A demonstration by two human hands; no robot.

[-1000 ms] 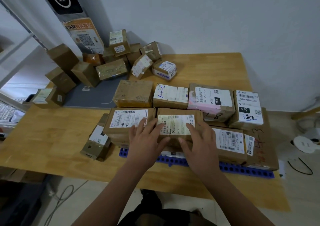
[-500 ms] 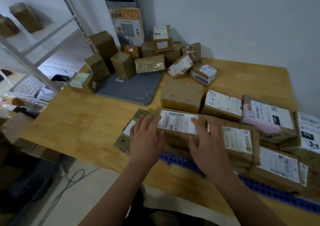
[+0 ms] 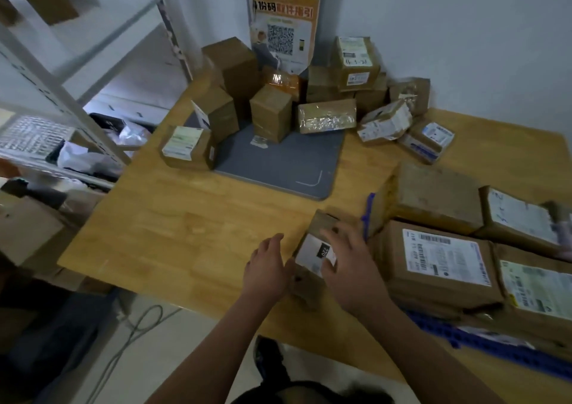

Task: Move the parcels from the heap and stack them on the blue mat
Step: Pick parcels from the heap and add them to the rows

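Observation:
A small brown parcel (image 3: 314, 253) with a white label lies on the table just left of the blue mat (image 3: 367, 218). My right hand (image 3: 351, 269) lies over it, fingers curled across its top and thumb on the label. Beside the parcel's left side is my left hand (image 3: 266, 269), fingers relaxed and the thumb touching the box. Several larger labelled parcels (image 3: 442, 261) lie packed together on the mat at the right. The heap of parcels (image 3: 326, 115) sits at the back against the wall, partly on a grey pad (image 3: 284, 165).
The wooden table (image 3: 192, 224) ends at its front edge near my arms. A metal shelf rack (image 3: 62, 94) stands at the left. A poster with a QR code (image 3: 281, 32) leans on the wall behind the heap. Cables run over the floor (image 3: 133, 332).
My view has swung left. Both hands left the parcels stacked on the mat and moved left to the small labelled parcel beside it; my right hand now covers it.

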